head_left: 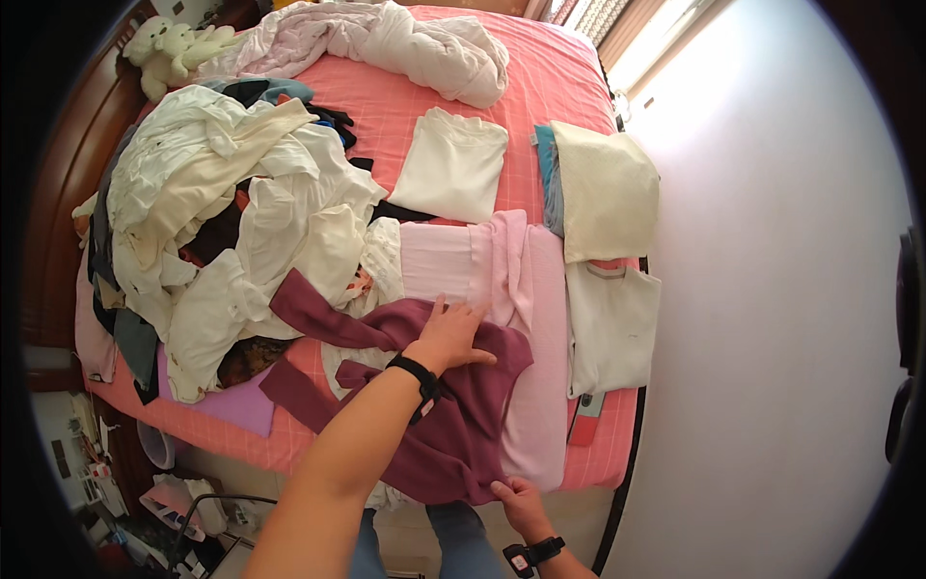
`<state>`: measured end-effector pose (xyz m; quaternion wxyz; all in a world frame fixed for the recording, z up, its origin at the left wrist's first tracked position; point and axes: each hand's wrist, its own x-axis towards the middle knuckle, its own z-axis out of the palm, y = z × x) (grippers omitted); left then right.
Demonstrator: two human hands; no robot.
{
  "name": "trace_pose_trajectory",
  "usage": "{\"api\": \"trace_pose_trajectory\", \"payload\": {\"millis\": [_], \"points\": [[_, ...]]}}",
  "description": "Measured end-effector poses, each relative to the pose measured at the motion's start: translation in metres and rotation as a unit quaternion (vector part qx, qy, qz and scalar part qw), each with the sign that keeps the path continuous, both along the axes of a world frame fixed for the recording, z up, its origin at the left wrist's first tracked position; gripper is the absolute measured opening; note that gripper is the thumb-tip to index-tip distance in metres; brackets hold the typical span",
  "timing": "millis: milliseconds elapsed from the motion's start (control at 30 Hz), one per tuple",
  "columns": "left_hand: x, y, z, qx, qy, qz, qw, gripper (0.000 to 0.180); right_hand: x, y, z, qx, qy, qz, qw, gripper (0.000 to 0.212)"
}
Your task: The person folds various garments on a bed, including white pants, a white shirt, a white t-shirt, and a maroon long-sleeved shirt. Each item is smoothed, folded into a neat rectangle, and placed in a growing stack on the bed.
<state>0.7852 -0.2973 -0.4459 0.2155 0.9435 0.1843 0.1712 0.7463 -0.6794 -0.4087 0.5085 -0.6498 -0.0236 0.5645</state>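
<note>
A maroon long-sleeved top (473, 410) lies spread at the near edge of the bed, one sleeve stretched out to the left. My left hand (449, 336) rests on its upper part with the fingers spread, gripping nothing. At the near right corner, my right hand (519, 500) pinches the top's edge between thumb and fingers. Under the maroon top is a pale pink garment (540, 386), partly folded, which runs back past it. White cloth (386, 253) touches its left side.
A large heap of clothes (212, 193) covers the bed's left side. Folded white garments (453, 164), a cream one (608, 188) and a grey-white one (612, 333) lie beyond and right. A quilt (424, 48) and plush toys (159, 53) are at the back. The wall (762, 318) stands right.
</note>
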Motion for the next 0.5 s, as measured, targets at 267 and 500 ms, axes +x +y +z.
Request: {"api": "trace_pose_trajectory", "payload": {"millis": [267,500], "points": [[-0.109,0.013,0.059,-0.207,-0.086,-0.019,0.974,0.014,-0.013,0.028,0.007,0.051,0.033,-0.059,0.996,0.061],[-0.280,0.036,0.104,-0.162,-0.025,-0.038,0.986,0.023,-0.025,0.098,-0.023,-0.143,-0.200,0.047,0.968,0.066]]}}
